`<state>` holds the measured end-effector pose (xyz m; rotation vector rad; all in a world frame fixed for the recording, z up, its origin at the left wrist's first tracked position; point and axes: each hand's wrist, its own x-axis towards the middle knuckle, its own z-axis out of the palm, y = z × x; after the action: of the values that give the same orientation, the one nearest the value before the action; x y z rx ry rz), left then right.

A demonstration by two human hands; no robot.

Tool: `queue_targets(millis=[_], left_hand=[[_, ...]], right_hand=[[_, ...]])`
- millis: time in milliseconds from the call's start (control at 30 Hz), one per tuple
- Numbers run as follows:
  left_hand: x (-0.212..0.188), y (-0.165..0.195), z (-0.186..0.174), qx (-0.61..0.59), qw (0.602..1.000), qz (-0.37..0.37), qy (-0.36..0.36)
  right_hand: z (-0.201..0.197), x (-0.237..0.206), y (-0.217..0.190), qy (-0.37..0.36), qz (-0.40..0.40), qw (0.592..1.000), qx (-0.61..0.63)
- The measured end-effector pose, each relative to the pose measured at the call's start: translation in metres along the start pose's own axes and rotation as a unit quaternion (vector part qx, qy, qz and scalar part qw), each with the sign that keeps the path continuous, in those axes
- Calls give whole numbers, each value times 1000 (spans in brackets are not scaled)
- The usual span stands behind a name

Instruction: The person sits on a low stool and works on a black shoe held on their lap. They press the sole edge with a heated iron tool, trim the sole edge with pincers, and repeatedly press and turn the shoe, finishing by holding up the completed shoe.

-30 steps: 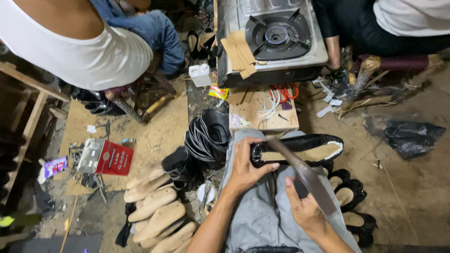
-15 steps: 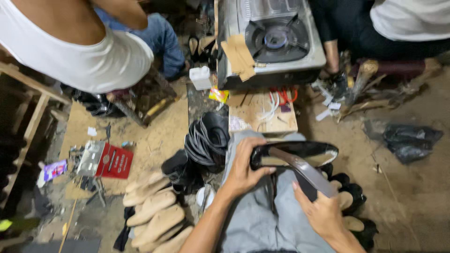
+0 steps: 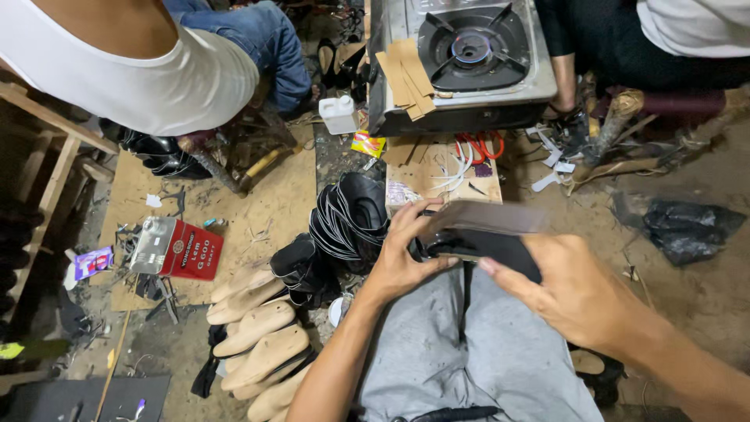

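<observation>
One view only, from the wearer's head, looking steeply down over grey-trousered knees to a cluttered workshop floor. It sits close: the left hand [image 3: 402,262] and right hand [image 3: 574,293] fill the lower middle. The frame's top faces forward, taking in a gas stove [image 3: 461,59] and a seated person's white-shirted back [image 3: 133,70] at upper left. No second view shares anything.

A dirt floor [image 3: 703,312] is covered at its left side by cardboard sheets [image 3: 258,211]. A red tin [image 3: 176,248] and pale wooden shoe lasts [image 3: 258,344] are laid there; a black bag [image 3: 683,227] is seen near the right edge.
</observation>
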<state>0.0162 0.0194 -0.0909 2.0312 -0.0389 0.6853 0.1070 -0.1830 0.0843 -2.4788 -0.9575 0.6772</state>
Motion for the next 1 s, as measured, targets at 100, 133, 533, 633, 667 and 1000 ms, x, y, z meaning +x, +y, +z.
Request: queue_targets(millis=[100, 133, 533, 633, 667, 1000], left_hand=[[-2, -1, -1, -2, 1000, 6, 9], [-3, -1, -1, -6, 1000, 6, 10], [-2, 4, -6, 23, 999, -21, 12], [-3, 6, -7, 25, 1000, -12, 5], [-3, 6, -7, 26, 1000, -8, 4], [-8, 4, -5, 39, 999, -16, 1]], right_hand=[[8, 5, 6, 38, -55, 997, -40], [12, 5, 11, 73, -102, 992, -27], [77, -7, 47, 166, -61, 983, 55], [90, -11, 52, 200, -130, 958, 159], [94, -12, 52, 245, -134, 951, 135], [116, -14, 64, 308, -128, 930, 158]])
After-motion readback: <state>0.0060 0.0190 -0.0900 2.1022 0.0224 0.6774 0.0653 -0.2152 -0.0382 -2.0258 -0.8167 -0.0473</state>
